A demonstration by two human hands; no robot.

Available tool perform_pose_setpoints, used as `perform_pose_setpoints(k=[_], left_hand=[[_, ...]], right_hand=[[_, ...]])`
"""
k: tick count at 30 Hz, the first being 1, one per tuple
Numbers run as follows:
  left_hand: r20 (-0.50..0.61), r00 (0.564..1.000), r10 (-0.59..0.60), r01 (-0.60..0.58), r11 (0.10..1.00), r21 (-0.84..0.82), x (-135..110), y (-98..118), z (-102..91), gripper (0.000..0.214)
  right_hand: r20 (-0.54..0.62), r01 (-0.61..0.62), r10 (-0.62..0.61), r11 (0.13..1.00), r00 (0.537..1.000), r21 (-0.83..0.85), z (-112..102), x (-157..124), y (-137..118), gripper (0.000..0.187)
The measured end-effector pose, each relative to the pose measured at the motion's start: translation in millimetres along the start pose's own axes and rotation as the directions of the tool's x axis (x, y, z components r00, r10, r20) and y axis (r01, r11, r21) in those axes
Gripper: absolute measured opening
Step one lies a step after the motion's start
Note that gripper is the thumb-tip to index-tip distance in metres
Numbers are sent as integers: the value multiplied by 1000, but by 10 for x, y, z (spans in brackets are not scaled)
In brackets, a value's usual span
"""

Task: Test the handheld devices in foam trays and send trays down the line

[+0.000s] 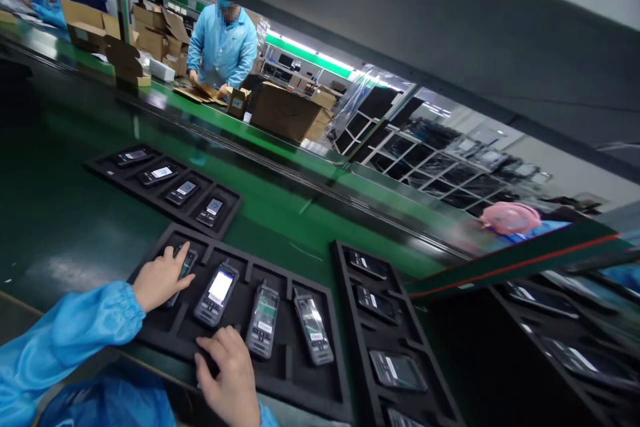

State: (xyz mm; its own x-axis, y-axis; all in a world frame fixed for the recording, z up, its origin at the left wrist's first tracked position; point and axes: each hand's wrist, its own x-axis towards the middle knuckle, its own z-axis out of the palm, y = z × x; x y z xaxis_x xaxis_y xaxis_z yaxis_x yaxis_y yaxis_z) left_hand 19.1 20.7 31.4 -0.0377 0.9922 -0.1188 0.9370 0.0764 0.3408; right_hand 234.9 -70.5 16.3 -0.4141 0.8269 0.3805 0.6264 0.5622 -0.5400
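Left grip (163, 278) spread over the leftmost phone (188, 267) in the tray (275, 377); right grip (227, 370) curls at its near edge, can't tell if pinching. A careless push could jolt that phone askew!

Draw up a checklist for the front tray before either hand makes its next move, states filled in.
1. Four handsets in the front black tray, one per compartment: ok.
2. Left hand at the leftmost handset: ok, fingers over it; firmness of grip cannot tell.
3. Leftmost handset's screen lit: cannot tell, fingers partly cover it.
4. Second handset lit: ok, screen bright white.
5. Third handset and fourth handset lit: not ok, no bright display.
6. Right hand clear of the second handset: cannot tell, fingertips very near.
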Motion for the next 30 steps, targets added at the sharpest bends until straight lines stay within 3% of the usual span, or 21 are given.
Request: perform_pose_setpoints(k=[5, 9, 11, 13, 15, 17, 21, 25, 30], left_hand=[[38, 998, -41, 51, 954, -294, 84, -164, -162, 73], [107, 994, -22, 81, 804, -589, -158, -75, -228, 69], [174, 985, -15, 144, 633, -761, -323, 92, -202, 72], [236, 972, 4, 220, 338, -915, -444, 281, -151, 78], [220, 975, 21, 217, 113, -970, -490, 435, -88, 77], [176, 984, 26, 175, 34, -984, -474, 523, -22, 69], [171, 985, 14, 171, 0, -985, -393, 547, 101, 68], [121, 993, 9, 120, 43, -992, -376, 526, 167, 70], [143, 989, 42, 137, 121, -983, -379, 510, 213, 76]], right_hand=[[-27, -15, 17, 997, 999, 79, -19, -44, 2, 23], [-57, -37, 51, 974, 997, 223, -51, 48, -58, 27], [-79, -51, 80, 947, 994, 317, -50, 155, -115, 35], [-109, -53, 107, 910, 988, 412, -34, 272, -168, 42], [-145, -48, 134, 874, 980, 484, -6, 365, -195, 38], [-176, -46, 163, 847, 971, 529, 26, 414, -189, 28], [-199, -61, 207, 824, 958, 563, 65, 404, -135, 18], [-192, -82, 232, 814, 954, 575, 59, 375, -121, 19], [-212, -120, 281, 820, 936, 560, 68, 378, -123, 23]])
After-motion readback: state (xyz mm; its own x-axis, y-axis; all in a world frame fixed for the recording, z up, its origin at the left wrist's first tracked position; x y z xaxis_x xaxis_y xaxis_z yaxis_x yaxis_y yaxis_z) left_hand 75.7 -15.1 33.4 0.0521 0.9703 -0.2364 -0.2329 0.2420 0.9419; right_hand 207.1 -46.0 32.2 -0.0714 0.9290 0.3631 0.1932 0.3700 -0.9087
